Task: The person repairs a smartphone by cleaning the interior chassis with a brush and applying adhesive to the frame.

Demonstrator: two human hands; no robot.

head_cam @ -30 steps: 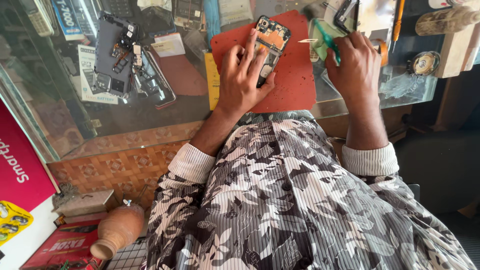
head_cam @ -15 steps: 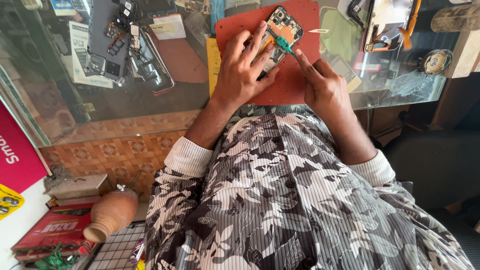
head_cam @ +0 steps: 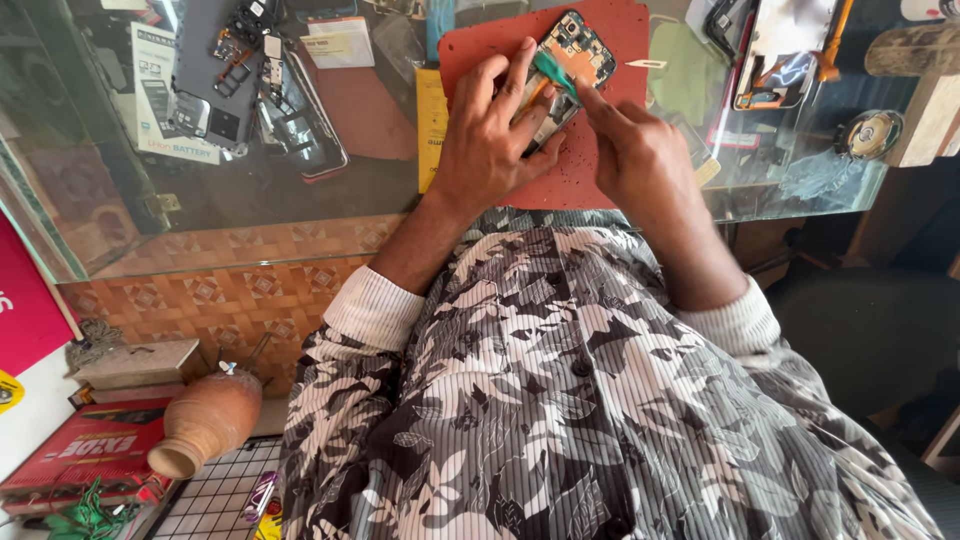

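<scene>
An opened phone (head_cam: 578,52) with its back off lies on a red work mat (head_cam: 470,52) on the glass counter. My left hand (head_cam: 490,135) lies over the phone's lower part and pins it down. My right hand (head_cam: 632,150) grips a green-handled tool (head_cam: 553,72) whose tip rests on the phone's inside, right beside my left fingers.
A glass counter (head_cam: 250,190) carries a dismantled phone and parts (head_cam: 255,85) at the left, a yellow card (head_cam: 431,120), tweezers (head_cam: 645,64) and a tray of tools (head_cam: 770,60) at the right. A clay pot (head_cam: 205,420) lies low left beside boxes.
My right hand has moved left from the counter's right side with the green tool and brought it onto the phone. My left hand stays on the phone.
</scene>
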